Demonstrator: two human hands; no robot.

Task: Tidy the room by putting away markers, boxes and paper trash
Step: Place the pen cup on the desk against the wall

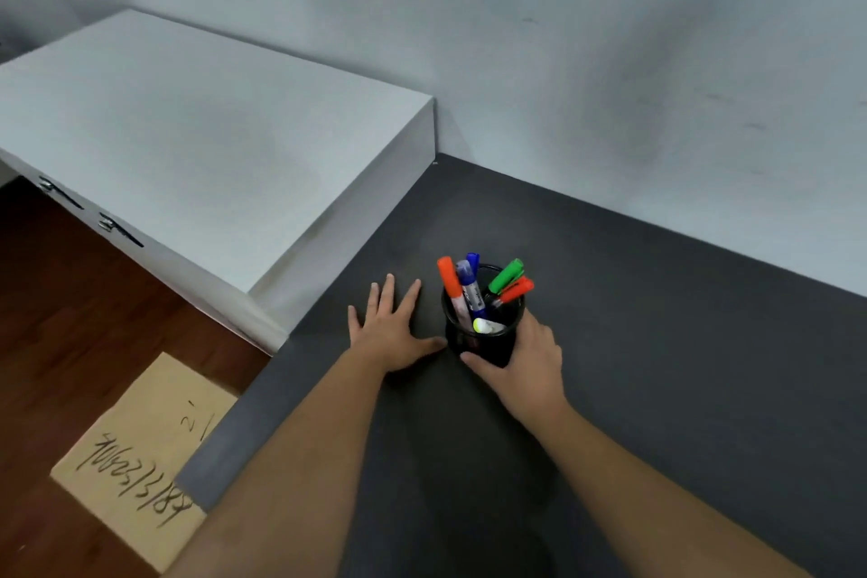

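A black mesh pen cup (474, 340) stands upright on the dark grey table (657, 343). Several markers stick out of it: orange (449, 279), blue (469, 282), green (505, 275), red (515, 290) and one with a yellow tip (485, 325). My right hand (525, 366) grips the cup from its right and near side, thumb curled round the front. My left hand (391, 326) lies flat on the table just left of the cup, fingers spread, thumb near the cup's base.
A white cabinet top (187, 136) adjoins the table on the left, with metal hinges (110, 223) on its front. A cardboard box (140, 451) with handwritten numbers sits on the wooden floor (70, 319) below the table's left edge. A pale wall (610, 61) stands behind.
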